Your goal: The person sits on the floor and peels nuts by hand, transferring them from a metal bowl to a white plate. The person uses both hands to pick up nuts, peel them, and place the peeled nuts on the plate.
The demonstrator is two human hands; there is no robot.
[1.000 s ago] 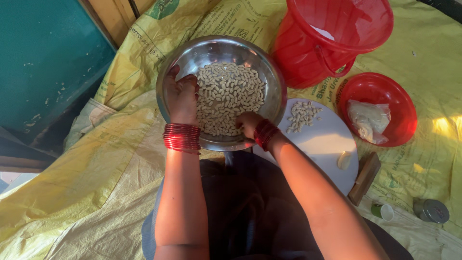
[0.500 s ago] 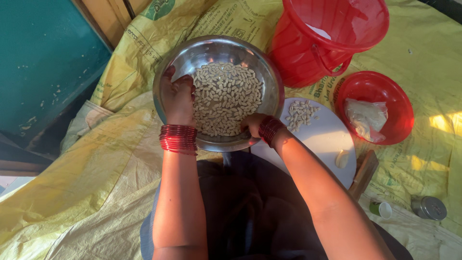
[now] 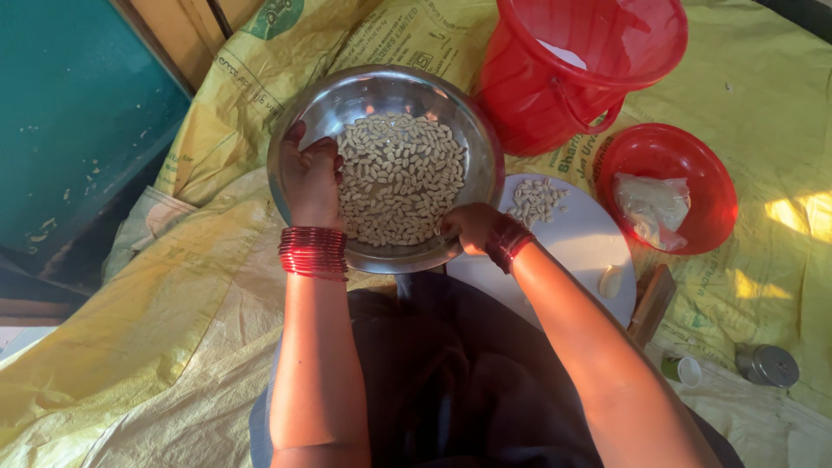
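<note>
A round steel bowl [image 3: 381, 91] full of pale shelled nuts [image 3: 399, 178] rests in front of my lap. My left hand [image 3: 310, 178] lies inside the bowl's left side, fingers curled over the rim and against the nuts. My right hand [image 3: 468, 227] grips the bowl's near right rim, fingers hidden under the edge. Both wrists wear red bangles.
A white round board [image 3: 576, 247] with a small heap of nuts sits right of the bowl. Behind stands a red bucket [image 3: 581, 65]; a red bowl [image 3: 667, 186] holds a plastic bag. Yellow sacking [image 3: 130, 303] covers the floor. A small steel tin [image 3: 767, 364] lies far right.
The bowl and both hands have hardly shifted in the view; my left hand sits slightly lower on the rim. Nothing was picked up or let go.
</note>
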